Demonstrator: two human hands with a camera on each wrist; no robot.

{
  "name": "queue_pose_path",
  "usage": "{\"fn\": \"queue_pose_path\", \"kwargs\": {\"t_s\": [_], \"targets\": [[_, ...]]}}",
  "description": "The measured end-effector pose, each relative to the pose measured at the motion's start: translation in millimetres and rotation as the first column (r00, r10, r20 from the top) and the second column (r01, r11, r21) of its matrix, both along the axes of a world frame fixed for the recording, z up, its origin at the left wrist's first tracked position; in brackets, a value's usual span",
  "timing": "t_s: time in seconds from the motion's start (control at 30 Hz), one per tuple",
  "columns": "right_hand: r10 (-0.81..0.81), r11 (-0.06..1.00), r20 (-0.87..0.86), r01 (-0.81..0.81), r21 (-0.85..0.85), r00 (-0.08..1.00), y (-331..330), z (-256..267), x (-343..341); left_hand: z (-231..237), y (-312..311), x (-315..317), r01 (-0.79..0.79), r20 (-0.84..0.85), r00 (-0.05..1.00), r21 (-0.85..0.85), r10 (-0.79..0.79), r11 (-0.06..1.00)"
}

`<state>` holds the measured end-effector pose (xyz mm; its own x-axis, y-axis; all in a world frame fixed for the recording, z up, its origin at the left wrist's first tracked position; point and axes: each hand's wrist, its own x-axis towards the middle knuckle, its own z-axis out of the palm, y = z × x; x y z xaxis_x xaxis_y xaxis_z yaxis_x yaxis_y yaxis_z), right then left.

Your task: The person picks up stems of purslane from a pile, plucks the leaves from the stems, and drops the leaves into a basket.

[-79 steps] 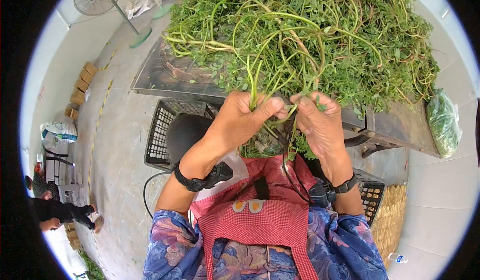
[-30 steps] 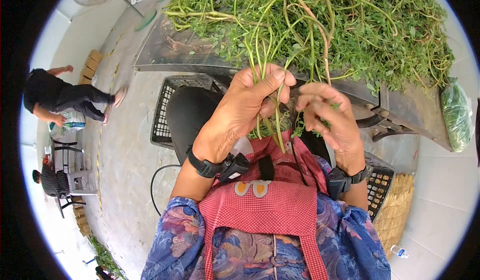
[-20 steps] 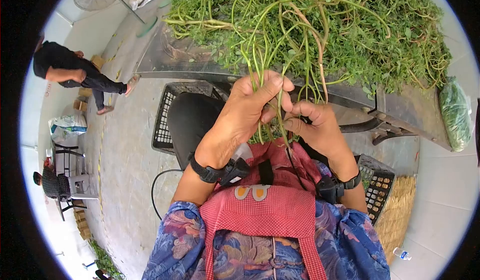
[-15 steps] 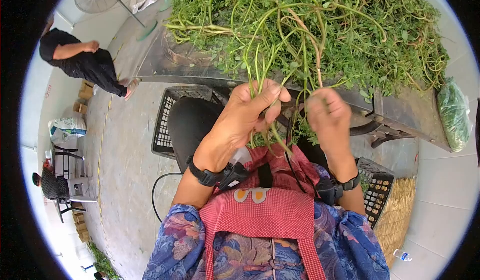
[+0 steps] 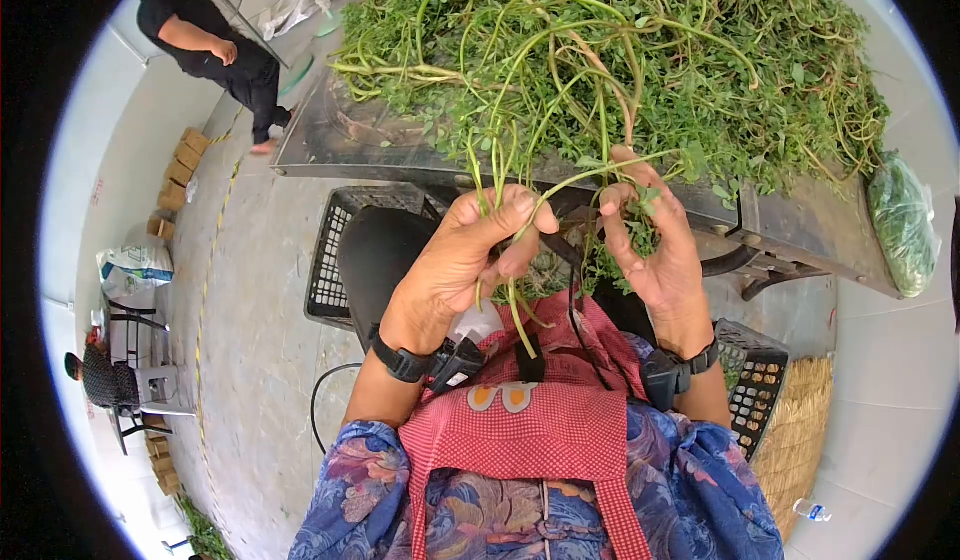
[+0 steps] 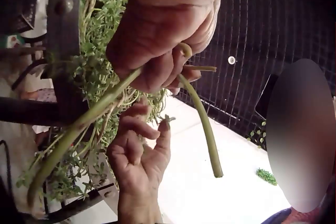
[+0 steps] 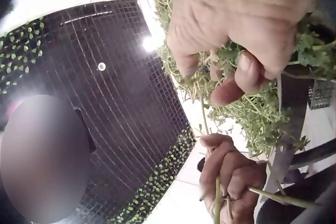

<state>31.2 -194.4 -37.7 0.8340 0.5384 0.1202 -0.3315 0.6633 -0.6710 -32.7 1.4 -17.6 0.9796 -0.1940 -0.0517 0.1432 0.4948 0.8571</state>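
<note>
My left hand (image 5: 450,255) pinches several long green stems (image 5: 530,338) between thumb and fingers. Their cut ends hang below it, and in the left wrist view a thick stem (image 6: 209,142) droops beneath the curled fingers. One stem arcs from this hand toward the right, passing close to my right hand (image 5: 665,260). That hand is raised with thumb and forefinger spread apart, and small green leaves show at its fingers. Ahead lies a big tangled heap of leafy greens (image 5: 720,80), with loose long stems trailing toward me.
The heap covers much of a dark table (image 5: 320,155). A bag of greens (image 5: 900,225) lies at its right end. Black crates (image 5: 335,260) stand below. A person in black (image 5: 225,55) walks at far left; another (image 5: 105,370) sits behind. A bottle (image 5: 812,510) lies at right.
The left hand keeps its grip on the stems and has shifted slightly left. The right hand came off the stems and its fingers spread. The person in black walked toward the fan.
</note>
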Motion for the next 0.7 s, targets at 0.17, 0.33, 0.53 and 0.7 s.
{"fn": "queue_pose_path", "kwargs": {"t_s": [0.17, 0.33, 0.53, 0.7], "targets": [[-0.073, 0.981, 0.148, 0.098, -0.170, 0.986, 6.3, 13.2, -5.2, 4.5, -7.1, -0.7, 0.024, -0.079, 0.997, 0.086, -0.017, 0.996], [-0.053, 0.901, 0.236, 0.148, -0.408, 0.970, 4.2, 5.3, -2.8, 15.2, -15.0, -0.5, 0.010, -0.139, 0.990, 0.276, 0.029, 0.961], [-0.018, 0.828, 0.403, 0.239, -0.507, 0.915, 2.4, 0.5, -1.3, 12.2, -14.1, 6.1, 0.036, -0.071, 0.997, 0.338, -0.012, 0.941], [0.002, 0.523, 0.963, 0.821, -0.231, 0.270, -0.3, -5.2, 13.0, 5.2, -17.9, 8.6, 0.008, -0.025, 1.000, 0.367, 0.001, 0.930]]}}
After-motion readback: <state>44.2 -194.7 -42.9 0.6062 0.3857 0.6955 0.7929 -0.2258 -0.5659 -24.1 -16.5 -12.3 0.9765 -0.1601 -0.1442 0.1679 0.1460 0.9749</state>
